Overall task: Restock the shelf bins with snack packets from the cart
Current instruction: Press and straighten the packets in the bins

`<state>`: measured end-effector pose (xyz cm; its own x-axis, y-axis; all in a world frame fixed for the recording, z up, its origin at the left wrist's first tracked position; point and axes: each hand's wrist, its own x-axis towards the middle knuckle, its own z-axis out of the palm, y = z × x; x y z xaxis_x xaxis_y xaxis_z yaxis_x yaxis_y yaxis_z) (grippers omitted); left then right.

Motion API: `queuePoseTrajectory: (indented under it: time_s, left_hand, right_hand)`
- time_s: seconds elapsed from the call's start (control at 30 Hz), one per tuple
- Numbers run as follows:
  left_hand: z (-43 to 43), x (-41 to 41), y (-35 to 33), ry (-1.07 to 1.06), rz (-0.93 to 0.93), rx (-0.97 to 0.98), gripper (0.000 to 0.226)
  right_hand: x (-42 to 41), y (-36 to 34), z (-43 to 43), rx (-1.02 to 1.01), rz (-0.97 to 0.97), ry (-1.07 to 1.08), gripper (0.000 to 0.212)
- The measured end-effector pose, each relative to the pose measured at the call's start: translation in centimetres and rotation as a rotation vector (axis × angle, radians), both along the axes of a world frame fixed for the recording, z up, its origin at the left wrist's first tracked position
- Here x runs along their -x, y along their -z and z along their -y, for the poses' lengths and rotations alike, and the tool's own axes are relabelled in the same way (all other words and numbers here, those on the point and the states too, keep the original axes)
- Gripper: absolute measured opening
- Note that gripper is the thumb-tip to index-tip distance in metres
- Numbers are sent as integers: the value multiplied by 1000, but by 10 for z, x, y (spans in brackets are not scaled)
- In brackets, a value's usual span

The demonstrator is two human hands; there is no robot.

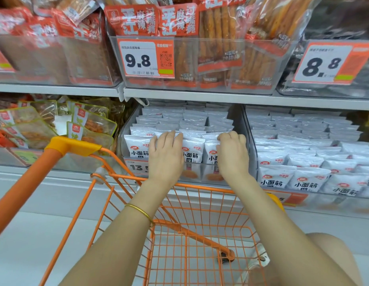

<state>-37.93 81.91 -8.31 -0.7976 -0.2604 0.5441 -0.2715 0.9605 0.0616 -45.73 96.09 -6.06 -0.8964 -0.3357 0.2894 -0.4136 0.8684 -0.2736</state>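
The orange cart (72,145) stands hard against the lower shelf, and the part of its wire basket that shows holds no packets. Above it, the left hand (166,155) lies flat with fingers straight, pressing the faces of the front snack packets (192,149) in the middle bin (124,133). The bin looks full, row behind row. The right hand (233,153) has its fingers bent over the tops of the packets at the bin's right end — whether it pinches one I cannot tell. This reads as the settling step: squaring the front row upright. Next, both hands would need to lift off gently so nothing tips forward. The neighbouring bin (303,178) to the right already looks stocked.
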Motion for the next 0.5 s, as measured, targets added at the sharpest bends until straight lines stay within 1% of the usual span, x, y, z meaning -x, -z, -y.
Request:
queuePoseTrajectory:
  time_s: [0.1, 0.2, 0.33, 0.43, 0.5]
  left_hand:
    - [-2, 3, -1, 1, -12, -28, 43]
    - [-1, 2, -2, -10, 0, -40, 45]
    - [-6, 0, -9, -16, -24, -73, 39]
    - [-35, 8, -21, 73, -95, -89, 41]
    - [-67, 20, -28, 190, -171, -88, 39]
  right_hand:
    - [3, 0, 1, 36, 11, 21, 31]
    - [0, 0, 1, 13, -5, 11, 30]
    - [-9, -6, -8, 28, -60, -57, 41]
    - [-20, -20, -31, 125, -75, -144, 45]
    - [-23, -28, -63, 217, -129, -140, 43]
